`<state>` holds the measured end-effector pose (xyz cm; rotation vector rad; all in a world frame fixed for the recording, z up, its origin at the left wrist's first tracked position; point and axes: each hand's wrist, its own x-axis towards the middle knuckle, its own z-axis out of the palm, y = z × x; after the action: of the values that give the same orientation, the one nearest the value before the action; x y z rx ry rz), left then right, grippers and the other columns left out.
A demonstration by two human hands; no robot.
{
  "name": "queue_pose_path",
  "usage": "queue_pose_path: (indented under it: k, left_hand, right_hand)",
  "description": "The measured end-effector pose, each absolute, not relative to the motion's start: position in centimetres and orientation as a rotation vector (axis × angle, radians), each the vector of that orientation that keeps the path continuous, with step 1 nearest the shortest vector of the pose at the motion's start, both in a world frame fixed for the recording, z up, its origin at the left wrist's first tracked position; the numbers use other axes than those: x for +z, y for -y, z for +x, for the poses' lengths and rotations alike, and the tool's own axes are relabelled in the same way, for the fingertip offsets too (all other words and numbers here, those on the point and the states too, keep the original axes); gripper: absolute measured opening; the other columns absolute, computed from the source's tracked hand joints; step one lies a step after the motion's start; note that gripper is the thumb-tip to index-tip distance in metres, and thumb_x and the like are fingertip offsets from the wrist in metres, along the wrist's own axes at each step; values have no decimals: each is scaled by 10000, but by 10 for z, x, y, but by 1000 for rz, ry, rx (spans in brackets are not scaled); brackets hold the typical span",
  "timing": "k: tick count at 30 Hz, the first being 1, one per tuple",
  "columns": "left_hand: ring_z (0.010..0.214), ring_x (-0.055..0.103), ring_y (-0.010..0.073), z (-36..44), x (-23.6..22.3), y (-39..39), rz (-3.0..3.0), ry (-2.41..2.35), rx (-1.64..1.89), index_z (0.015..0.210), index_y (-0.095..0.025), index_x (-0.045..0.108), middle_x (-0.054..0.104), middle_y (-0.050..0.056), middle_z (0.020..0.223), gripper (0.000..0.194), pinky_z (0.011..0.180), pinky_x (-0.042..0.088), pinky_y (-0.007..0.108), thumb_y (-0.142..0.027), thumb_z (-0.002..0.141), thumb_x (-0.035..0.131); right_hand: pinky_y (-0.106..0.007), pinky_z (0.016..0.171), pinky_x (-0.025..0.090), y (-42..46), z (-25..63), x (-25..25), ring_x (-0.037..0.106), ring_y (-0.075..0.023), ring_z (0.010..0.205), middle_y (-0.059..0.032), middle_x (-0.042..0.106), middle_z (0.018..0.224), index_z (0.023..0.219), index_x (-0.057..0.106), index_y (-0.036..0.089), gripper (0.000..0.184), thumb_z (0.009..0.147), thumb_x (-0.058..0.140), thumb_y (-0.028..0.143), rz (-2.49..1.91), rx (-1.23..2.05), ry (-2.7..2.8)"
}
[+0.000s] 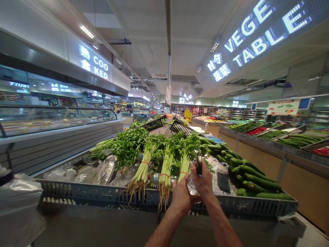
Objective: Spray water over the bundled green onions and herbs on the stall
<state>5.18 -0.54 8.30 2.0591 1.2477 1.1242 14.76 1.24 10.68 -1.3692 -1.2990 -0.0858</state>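
Observation:
Three bunches of leafy green stalks with pale roots, looking like Chinese celery, lie side by side with red bands: a left bunch (145, 159), a middle bunch (166, 168) and a right bunch (184, 159). My left hand (182, 192) is around the root end of the right bunch, just below its band; its thumb points right and the roots are hidden. Beside it, my right hand (203, 180) is closed on a small black-handled tool (199, 164) held upright. Its kind is unclear. Clear plastic wrapping (219, 168) lies right of my hands.
A grey slotted crate (102, 192) runs along the front. Cucumbers (253, 171) are piled at the right, loose leafy greens (128, 144) at the left. A plastic bag (19, 202) hangs at the near left. Another vegetable stand (259, 152) stands across the aisle.

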Motion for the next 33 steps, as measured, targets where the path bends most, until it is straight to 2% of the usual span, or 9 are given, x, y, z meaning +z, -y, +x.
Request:
queue_pose_path:
  k: [10, 16, 25, 28, 33]
  left_hand:
    - [1018, 499, 214, 42, 85, 8, 2050, -1289, 1131, 1143, -213, 424, 562, 53, 1095, 679, 1014, 144, 385, -265, 516, 678]
    - [998, 510, 234, 31, 89, 10, 2005, -1346, 1157, 1154, -190, 427, 571, 67, 1081, 734, 1014, 135, 395, -296, 482, 704]
    - [993, 515, 226, 12, 86, 10, 1975, -1384, 1200, 1147, -195, 420, 577, 65, 1072, 677, 1009, 116, 412, -316, 529, 668]
    - [1020, 498, 223, 7, 85, 7, 1957, -1403, 1204, 1152, -188, 409, 562, 67, 1096, 672, 1011, 102, 414, -299, 537, 656]
    - [1030, 491, 210, -1, 85, 4, 1951, -1406, 1218, 1147, -197, 413, 539, 58, 1128, 655, 1017, 78, 412, -285, 542, 648]
  right_hand:
    - [-304, 683, 375, -12, 138, 111, 538, -172, 726, -39, 594, 803, 904, 504, 188, 377, 703, 407, 492, -1346, -65, 1349]
    - [-283, 620, 375, -13, 125, 116, 532, -158, 659, -32, 589, 753, 868, 505, 190, 371, 703, 402, 506, -1344, -12, 1379]
    - [-255, 560, 349, -23, 103, 113, 522, -144, 567, -7, 574, 618, 715, 494, 205, 328, 718, 381, 512, -1355, -15, 1392]
    - [-262, 570, 347, -26, 97, 113, 529, -155, 581, -11, 580, 619, 741, 503, 203, 341, 721, 371, 517, -1365, -7, 1401]
    - [-274, 624, 363, -29, 90, 114, 550, -171, 676, -38, 608, 744, 868, 512, 192, 381, 717, 384, 516, -1308, 61, 1429]
